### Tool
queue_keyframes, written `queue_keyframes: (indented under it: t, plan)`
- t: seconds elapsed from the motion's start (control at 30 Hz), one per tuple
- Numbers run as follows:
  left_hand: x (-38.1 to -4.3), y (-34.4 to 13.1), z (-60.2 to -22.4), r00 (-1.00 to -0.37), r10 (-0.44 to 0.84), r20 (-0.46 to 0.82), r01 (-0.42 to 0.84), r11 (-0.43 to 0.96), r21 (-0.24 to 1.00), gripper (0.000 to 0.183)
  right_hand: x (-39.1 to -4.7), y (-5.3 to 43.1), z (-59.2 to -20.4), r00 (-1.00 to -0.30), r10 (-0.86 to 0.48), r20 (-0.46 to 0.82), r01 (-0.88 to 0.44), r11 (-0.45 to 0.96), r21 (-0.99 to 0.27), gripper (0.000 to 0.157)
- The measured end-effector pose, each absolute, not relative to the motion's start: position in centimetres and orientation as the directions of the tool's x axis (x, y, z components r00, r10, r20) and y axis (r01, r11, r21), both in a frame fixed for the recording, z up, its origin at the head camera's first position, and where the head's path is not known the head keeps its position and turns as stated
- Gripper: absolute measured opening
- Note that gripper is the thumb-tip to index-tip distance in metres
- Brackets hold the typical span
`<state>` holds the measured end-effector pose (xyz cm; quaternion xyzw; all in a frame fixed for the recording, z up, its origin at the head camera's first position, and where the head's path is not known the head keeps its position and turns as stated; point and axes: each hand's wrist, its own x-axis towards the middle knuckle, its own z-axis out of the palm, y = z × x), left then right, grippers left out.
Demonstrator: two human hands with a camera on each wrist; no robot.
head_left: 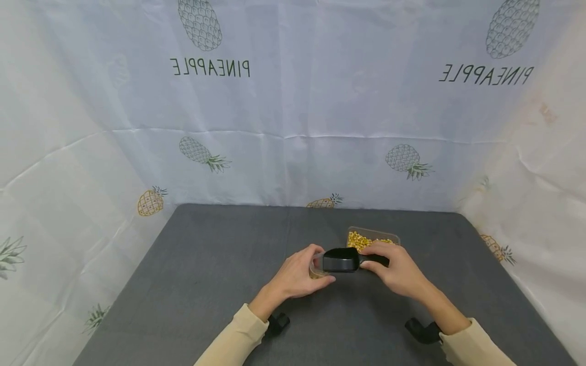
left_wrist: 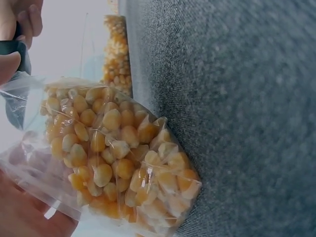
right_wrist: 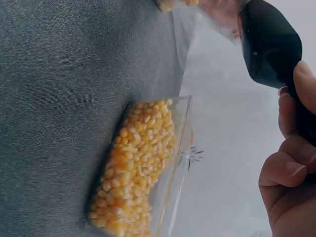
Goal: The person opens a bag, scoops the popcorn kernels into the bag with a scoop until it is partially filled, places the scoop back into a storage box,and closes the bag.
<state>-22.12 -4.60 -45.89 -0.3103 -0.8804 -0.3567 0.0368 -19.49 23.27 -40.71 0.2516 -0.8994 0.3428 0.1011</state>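
My left hand point(head_left: 297, 274) grips a clear plastic bag point(left_wrist: 113, 148) near its mouth, thumb on the near side. Yellow corn kernels fill the bag's lower part, which comes down at the grey tabletop. In my right hand point(head_left: 398, 267) is a black scoop point(head_left: 341, 261), pinched by its handle between thumb and fingers. The scoop's bowl points left, right at the mouth of the bag, and in the left wrist view part of it shows through the plastic. Behind the right hand, a clear rectangular container point(head_left: 373, 231) holds many more corn kernels point(right_wrist: 133, 163).
The grey table point(head_left: 220, 244) reaches back to a white curtain point(head_left: 297, 101) printed with pineapples, which also hangs along both sides. Black wrist mounts point(head_left: 422, 331) hang below both wrists, close over the table.
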Motion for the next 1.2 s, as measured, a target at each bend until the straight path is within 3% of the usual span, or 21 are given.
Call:
queue_keyframes:
  t: [0.43, 0.77, 1.07, 1.2]
  plan:
    - [-22.8, -5.0, -46.1, -0.777, 0.493, 0.391, 0.611, 0.438, 0.659, 0.046, -19.1, 25.9, -41.7, -0.913, -0.245, 0.326, -0.404, 0.66, -0.633, 0.026]
    - [-23.3, -5.0, -46.0, -0.74, 0.467, 0.484, 0.65, 0.314, 0.692, 0.038, -19.9, 28.1, -42.7, -0.923, -0.173, 0.344, -0.359, 0.708, -0.608, 0.025]
    - [-23.3, -4.5, -45.7, -0.737, 0.429, 0.523, 0.653, 0.249, 0.715, 0.036, -20.3, 29.5, -43.9, -0.943, -0.084, 0.322, -0.267, 0.767, -0.583, 0.032]
    - [-23.2, -4.6, -45.9, -0.763, 0.411, 0.499, 0.621, 0.25, 0.743, 0.037, -20.3, 29.9, -44.3, -0.945, -0.071, 0.32, -0.252, 0.782, -0.57, 0.033]
